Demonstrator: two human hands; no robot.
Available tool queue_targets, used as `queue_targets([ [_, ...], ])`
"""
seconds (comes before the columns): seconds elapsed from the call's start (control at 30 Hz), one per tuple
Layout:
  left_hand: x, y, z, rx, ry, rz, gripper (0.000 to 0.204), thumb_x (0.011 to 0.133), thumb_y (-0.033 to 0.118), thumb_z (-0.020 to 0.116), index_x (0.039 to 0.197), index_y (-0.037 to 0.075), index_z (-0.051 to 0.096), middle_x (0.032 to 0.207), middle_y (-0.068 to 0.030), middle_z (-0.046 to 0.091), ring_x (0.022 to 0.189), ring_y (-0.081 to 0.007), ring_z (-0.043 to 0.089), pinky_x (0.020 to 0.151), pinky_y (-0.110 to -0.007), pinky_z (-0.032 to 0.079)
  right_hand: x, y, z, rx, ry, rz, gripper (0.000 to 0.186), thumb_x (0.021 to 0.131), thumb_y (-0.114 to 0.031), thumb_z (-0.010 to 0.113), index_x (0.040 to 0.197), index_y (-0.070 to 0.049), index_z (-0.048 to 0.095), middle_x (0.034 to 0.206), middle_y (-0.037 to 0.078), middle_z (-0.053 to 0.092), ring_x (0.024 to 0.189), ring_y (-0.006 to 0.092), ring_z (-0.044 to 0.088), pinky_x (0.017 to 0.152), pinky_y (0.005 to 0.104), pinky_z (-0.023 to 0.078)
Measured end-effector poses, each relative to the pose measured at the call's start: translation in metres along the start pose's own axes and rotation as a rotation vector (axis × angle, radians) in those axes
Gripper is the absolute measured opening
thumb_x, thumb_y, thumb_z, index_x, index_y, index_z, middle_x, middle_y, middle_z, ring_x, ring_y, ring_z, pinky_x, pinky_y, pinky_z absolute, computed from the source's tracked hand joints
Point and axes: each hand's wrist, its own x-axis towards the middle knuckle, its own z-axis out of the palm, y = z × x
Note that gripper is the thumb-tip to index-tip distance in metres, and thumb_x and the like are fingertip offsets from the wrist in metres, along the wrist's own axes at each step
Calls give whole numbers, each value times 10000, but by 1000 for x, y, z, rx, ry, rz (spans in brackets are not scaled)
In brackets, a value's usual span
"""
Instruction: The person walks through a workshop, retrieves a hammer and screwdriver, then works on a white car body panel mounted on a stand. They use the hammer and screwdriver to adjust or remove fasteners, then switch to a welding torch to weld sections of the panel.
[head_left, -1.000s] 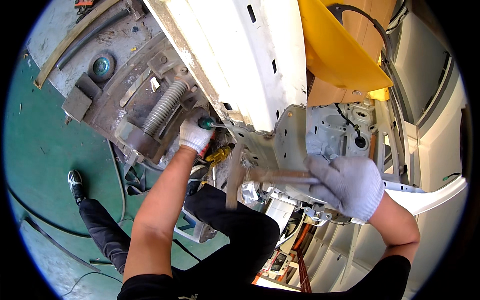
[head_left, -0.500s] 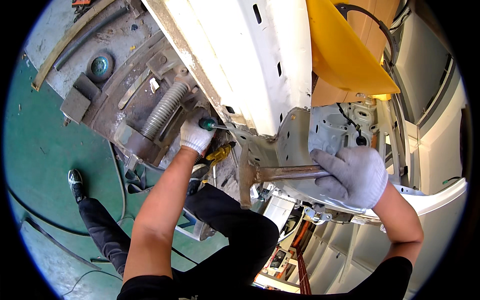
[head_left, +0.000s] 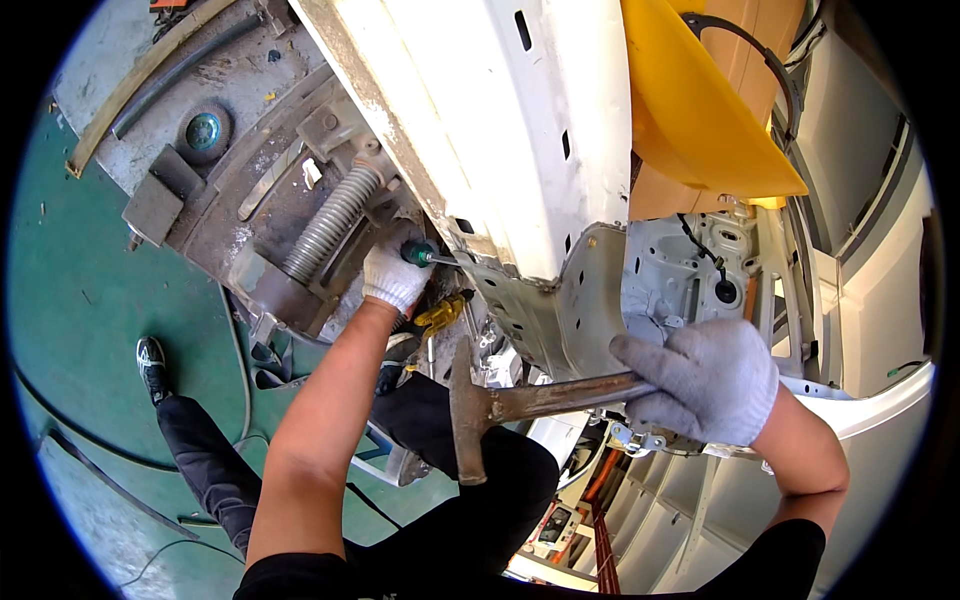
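My left hand (head_left: 391, 268), in a white work glove, grips a screwdriver by its green handle (head_left: 416, 252). The metal shank points right, toward the lower edge of a white car body panel (head_left: 480, 130); whether the tip touches is too small to tell. In a grey-white glove, my right hand (head_left: 705, 385) is wrapped round the handle of a worn hammer (head_left: 540, 398). The rusty hammer head hangs to the left, over my knee and apart from the screwdriver. A yellow-handled tool (head_left: 443, 313) lies just below my left hand.
A large threaded screw (head_left: 335, 222) belongs to a heavy metal rig at the left. Behind the panel hangs a yellow sheet (head_left: 700, 120). A hose (head_left: 240, 360) crosses the green floor (head_left: 90, 300). White car structure (head_left: 850, 410) stands at the right.
My right hand and the hammer have moved down and slightly left, away from the panel edge. My left hand keeps nearly the same place on the screwdriver.
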Motion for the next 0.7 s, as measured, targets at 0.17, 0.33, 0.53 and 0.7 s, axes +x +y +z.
queue_targets([
  [0.17,-2,0,0,6,18,-15,165,833,193,808,868,93,681,867,-150,705,846,-371,711,763,-442,565,3,7,8,-6,34,131,531,919,-486,787,1311,-134,727,664,70,602,556,250,655,482,404,506],
  [0.33,0,3,-2,30,14,-10,175,825,201,804,868,84,682,880,-163,709,861,-386,717,777,-446,573,2,23,16,-18,96,53,539,929,-492,783,1329,-136,716,689,91,638,588,258,686,510,404,540],
  [0.53,1,8,-6,62,9,-20,165,796,183,802,880,86,698,905,-156,716,892,-388,719,793,-454,575,1,-2,3,32,3,82,465,942,-486,771,1238,-130,742,754,102,701,624,282,715,575,398,573],
  [0.7,2,6,-5,43,10,-50,181,804,203,800,911,89,708,928,-161,730,909,-381,728,812,-453,581,8,8,13,-6,65,154,486,927,-520,778,1235,-146,742,725,98,686,626,261,722,561,395,568],
])
